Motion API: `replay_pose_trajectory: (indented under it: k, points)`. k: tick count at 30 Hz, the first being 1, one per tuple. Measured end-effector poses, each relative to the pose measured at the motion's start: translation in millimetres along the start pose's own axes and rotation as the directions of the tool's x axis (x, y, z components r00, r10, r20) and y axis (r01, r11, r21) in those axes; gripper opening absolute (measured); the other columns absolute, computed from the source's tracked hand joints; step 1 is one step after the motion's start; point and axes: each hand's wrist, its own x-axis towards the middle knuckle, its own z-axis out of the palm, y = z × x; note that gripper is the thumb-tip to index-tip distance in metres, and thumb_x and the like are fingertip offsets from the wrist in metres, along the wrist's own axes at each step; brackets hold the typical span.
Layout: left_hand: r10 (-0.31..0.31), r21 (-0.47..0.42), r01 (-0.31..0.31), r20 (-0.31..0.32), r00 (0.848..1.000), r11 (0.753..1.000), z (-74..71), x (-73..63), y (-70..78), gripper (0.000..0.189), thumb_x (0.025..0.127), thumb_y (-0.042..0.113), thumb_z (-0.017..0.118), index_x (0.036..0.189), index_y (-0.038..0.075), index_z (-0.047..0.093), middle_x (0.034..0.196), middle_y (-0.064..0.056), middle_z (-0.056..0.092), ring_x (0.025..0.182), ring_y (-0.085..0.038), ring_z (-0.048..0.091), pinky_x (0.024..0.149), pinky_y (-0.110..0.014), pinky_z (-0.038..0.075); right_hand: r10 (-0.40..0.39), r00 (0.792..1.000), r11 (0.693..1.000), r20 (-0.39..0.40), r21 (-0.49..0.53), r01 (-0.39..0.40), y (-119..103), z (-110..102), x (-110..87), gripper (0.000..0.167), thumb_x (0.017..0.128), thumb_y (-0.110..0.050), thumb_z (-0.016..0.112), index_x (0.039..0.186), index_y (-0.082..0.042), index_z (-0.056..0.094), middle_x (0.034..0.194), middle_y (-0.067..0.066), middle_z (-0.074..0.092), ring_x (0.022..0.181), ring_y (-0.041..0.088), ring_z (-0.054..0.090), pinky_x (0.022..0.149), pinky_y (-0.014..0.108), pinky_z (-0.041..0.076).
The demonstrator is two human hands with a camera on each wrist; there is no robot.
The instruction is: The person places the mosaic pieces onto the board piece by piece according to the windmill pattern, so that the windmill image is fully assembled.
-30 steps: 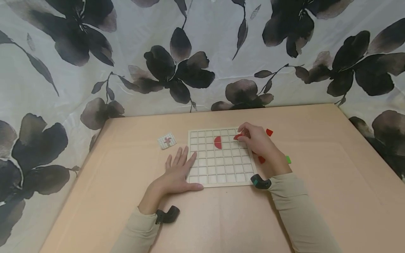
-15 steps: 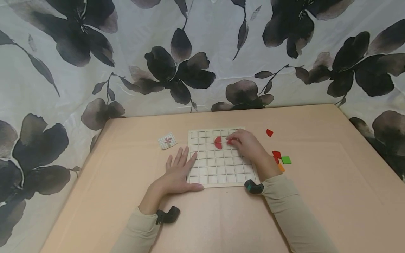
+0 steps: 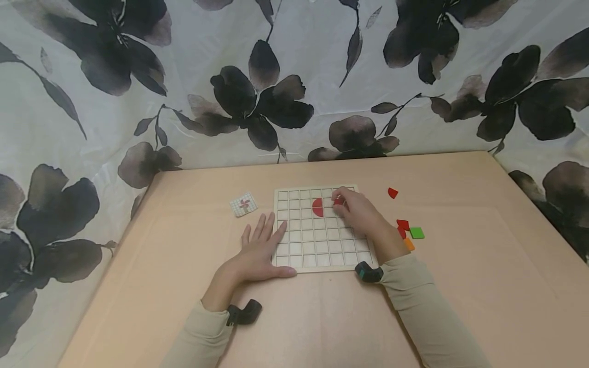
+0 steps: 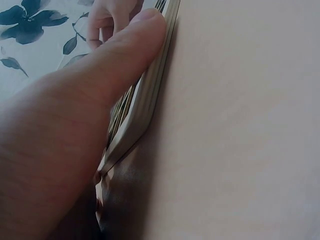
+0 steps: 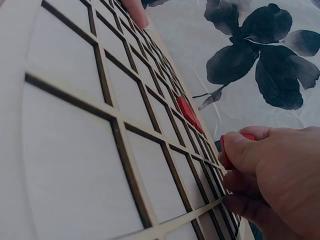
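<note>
Red piece [image 5: 224,153] in hand, pinching it with the right hand [image 3: 361,212] over the board [image 3: 322,269], beside the half-circle [image 3: 317,207]; resting the left hand [image 3: 256,257], fingers spread, along the edge. Probably best keeping level, lining up with the squares [image 3: 309,248].

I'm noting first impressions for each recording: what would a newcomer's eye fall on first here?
Most likely the big dark flowers on the pale backdrop, which spread across the head view's upper part. Next, the red half-round shape on the pale grid board, with the right hand pinching a red piece just to its right. The bright green piece on the tabletop right of the board may also catch the eye.
</note>
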Motion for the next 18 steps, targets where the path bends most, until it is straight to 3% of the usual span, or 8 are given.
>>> replay_pose_trajectory:
  k: [9,18]
  points:
    - [0.006,0.01,-0.006,-0.015,1.0,1.0,-1.0,0.3,0.3,0.113,0.071,0.077,0.059,0.154,0.021,0.007,0.16,-0.01,-0.013,0.147,-0.031,-0.016,0.111,-0.061,-0.008,-0.037,0.996,0.989,-0.081,-0.149,0.025,-12.2,3.2,-2.4,0.027,0.086,-0.023,0.07,0.111,-0.015,0.069,0.09,0.004,0.062,0.084,0.021,0.054,0.077,0.034,0.05]
    - [0.005,0.005,-0.005,-0.01,1.0,1.0,0.3,-0.1,0.2,0.113,0.071,0.077,0.058,0.154,0.02,0.008,0.16,-0.011,-0.012,0.147,-0.031,-0.016,0.111,-0.061,-0.008,-0.072,0.995,0.964,0.073,-0.251,0.089,-17.2,5.8,-5.6,0.04,0.087,-0.031,0.069,0.123,-0.013,0.065,0.094,0.003,0.058,0.083,0.018,0.05,0.07,0.029,0.043]
